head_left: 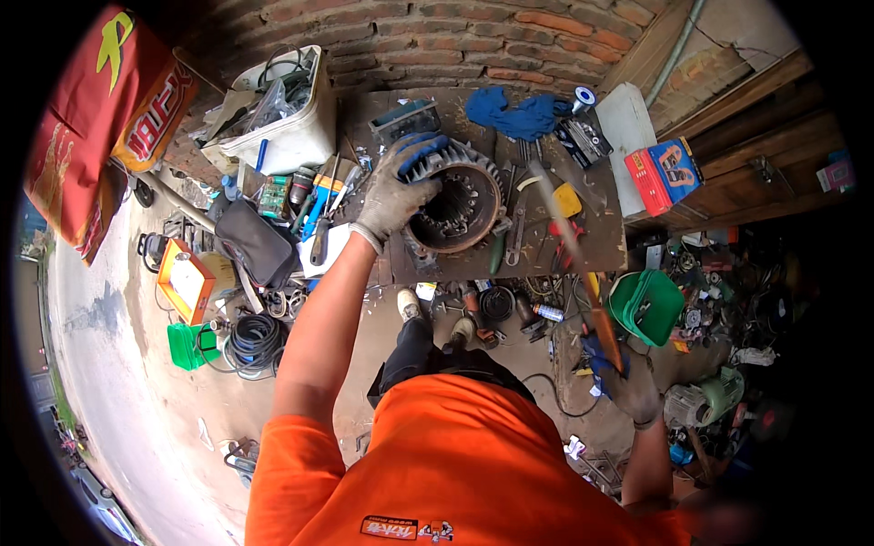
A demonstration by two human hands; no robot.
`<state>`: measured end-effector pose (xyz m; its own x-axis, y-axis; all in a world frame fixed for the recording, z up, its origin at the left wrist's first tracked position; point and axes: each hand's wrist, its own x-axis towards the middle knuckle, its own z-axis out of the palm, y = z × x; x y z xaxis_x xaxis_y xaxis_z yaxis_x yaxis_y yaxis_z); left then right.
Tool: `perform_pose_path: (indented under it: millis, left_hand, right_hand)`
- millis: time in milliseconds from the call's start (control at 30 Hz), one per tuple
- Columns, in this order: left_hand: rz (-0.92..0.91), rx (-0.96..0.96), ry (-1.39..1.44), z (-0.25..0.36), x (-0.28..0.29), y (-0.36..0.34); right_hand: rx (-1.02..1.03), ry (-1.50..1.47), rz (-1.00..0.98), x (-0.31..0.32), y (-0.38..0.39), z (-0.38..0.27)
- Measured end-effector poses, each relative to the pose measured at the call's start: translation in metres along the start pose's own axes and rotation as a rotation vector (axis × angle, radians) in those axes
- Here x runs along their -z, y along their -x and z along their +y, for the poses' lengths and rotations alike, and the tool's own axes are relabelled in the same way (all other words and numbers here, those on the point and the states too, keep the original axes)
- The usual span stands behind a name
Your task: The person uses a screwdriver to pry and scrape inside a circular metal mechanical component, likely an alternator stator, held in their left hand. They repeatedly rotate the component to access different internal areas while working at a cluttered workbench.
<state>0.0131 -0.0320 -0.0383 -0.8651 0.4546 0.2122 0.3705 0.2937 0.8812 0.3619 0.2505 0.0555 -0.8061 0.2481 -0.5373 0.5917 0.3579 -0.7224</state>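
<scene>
My left hand point(398, 196), in a grey glove with blue at the fingertips, grips the upper left rim of a round, finned metal housing point(484, 205) with a dark, toothed interior on the worn workbench. My right hand point(628, 391), also gloved, is low at the right, closed around a long, motion-blurred tool point(601, 318) with an orange-brown lower part and paler upper end, slanting up over the bench. Screwdrivers, a wrench point(515, 237), red-handled pliers point(560, 244), a yellow piece point(566, 199) and a blue cloth point(510, 114) lie around the housing.
A white bin point(259, 146) of parts and a black case point(255, 238) are left; a red box point(651, 182) is right. Below are coiled hoses point(255, 346), a green tub point(669, 305), an electric motor point(694, 405) and scattered parts. A brick wall point(473, 45) backs the bench point(391, 266).
</scene>
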Motion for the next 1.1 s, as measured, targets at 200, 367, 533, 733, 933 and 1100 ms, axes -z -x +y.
perform_pose_path:
  millis: [200, 367, 533, 733, 933, 1100]
  left_hand:
    - [0.019, 0.050, 0.172, -0.002, -0.001, -0.006]
    - [0.059, 0.061, 0.101, 0.001, -0.001, -0.002]
    - [0.055, -0.025, -0.033, 0.008, -0.010, 0.012]
    - [0.025, -0.151, -0.131, 0.007, -0.020, 0.020]
    - [0.058, -0.190, -0.154, 0.008, -0.021, 0.028]
    - [0.037, -0.219, -0.132, 0.009, -0.026, 0.028]
  right_hand:
    - [0.168, 0.241, -0.003, -0.016, -0.001, -0.012]
    - [0.310, -0.140, 0.214, -0.037, 0.005, -0.046]
    - [1.051, 0.124, 0.620, -0.070, -0.052, -0.079]
    - [0.975, -0.725, 0.231, -0.116, -0.073, -0.107]
    - [1.269, -0.274, -0.031, -0.120, -0.069, -0.137]
    - [1.289, -0.153, -0.093, -0.145, -0.081, -0.139]
